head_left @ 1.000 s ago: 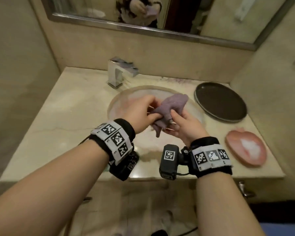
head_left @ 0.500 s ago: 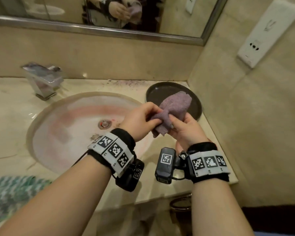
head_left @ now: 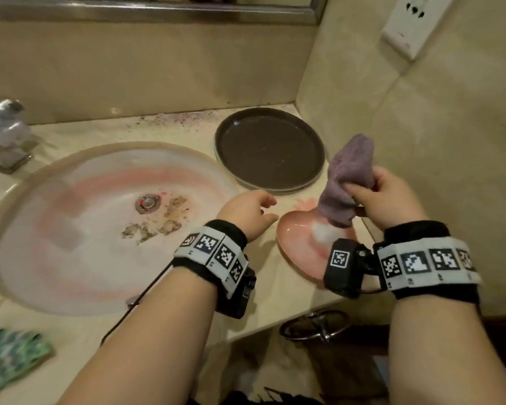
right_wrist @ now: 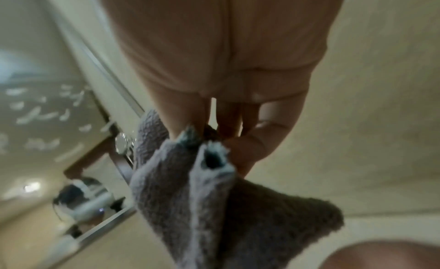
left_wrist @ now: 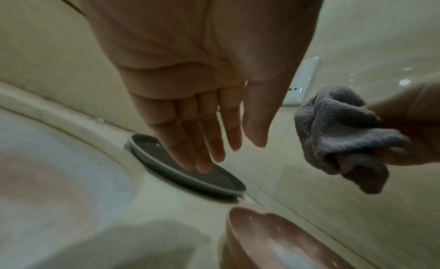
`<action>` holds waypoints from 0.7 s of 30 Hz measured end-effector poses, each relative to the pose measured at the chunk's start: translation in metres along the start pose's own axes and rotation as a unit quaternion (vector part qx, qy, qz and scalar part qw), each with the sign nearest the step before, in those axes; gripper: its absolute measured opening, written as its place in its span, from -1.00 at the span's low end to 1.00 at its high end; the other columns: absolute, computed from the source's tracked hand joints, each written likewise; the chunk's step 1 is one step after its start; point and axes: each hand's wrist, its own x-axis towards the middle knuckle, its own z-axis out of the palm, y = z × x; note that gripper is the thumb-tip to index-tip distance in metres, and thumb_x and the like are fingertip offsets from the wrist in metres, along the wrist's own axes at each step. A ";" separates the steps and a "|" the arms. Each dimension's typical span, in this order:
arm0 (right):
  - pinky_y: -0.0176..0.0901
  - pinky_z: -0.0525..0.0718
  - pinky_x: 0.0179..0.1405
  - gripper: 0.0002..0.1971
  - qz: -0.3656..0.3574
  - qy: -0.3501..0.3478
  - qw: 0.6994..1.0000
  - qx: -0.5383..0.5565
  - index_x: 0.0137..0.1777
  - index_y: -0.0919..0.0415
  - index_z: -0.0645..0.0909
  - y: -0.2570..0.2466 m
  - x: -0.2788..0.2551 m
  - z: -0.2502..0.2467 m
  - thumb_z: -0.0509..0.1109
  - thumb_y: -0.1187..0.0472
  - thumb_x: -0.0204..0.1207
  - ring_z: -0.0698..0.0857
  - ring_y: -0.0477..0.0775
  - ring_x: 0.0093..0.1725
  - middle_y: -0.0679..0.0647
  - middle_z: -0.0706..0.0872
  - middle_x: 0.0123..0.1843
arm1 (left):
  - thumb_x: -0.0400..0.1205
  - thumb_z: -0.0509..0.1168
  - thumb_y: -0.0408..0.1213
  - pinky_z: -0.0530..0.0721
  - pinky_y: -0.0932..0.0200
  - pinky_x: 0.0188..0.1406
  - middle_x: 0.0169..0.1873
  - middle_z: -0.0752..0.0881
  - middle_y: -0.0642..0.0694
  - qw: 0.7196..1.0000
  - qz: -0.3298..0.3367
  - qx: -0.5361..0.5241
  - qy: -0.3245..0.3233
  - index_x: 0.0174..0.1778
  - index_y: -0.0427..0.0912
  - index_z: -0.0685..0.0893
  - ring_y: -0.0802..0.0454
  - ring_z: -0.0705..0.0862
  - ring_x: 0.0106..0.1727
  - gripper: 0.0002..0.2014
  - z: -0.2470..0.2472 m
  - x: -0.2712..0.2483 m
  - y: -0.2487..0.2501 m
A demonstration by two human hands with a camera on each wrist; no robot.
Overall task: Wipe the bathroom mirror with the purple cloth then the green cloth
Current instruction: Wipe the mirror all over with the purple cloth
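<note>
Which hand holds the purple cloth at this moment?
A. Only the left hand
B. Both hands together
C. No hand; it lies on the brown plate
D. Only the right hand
D: the right hand grips the purple cloth, while the left hand is open and apart.

Dim warm indoor light, soft shadows under both forearms on the countertop (head_left: 278,299), small glare spots on the glossy wall tiles (left_wrist: 402,81), wrist views blurred and soft, head view sharper, wide-angle bending toward the edges
</note>
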 end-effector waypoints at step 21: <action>-0.17 0.44 -0.19 -0.85 0.134 -0.079 0.921 -0.358 -0.09 0.15 0.45 0.057 0.036 0.032 0.36 0.35 0.46 0.54 0.16 -0.16 0.16 0.58 -0.14 | 0.60 0.27 -0.30 0.56 0.13 0.20 0.17 0.70 -0.06 0.989 -0.042 0.078 -0.116 0.39 -0.09 0.53 -0.04 0.64 0.19 -0.60 0.034 0.041 -0.001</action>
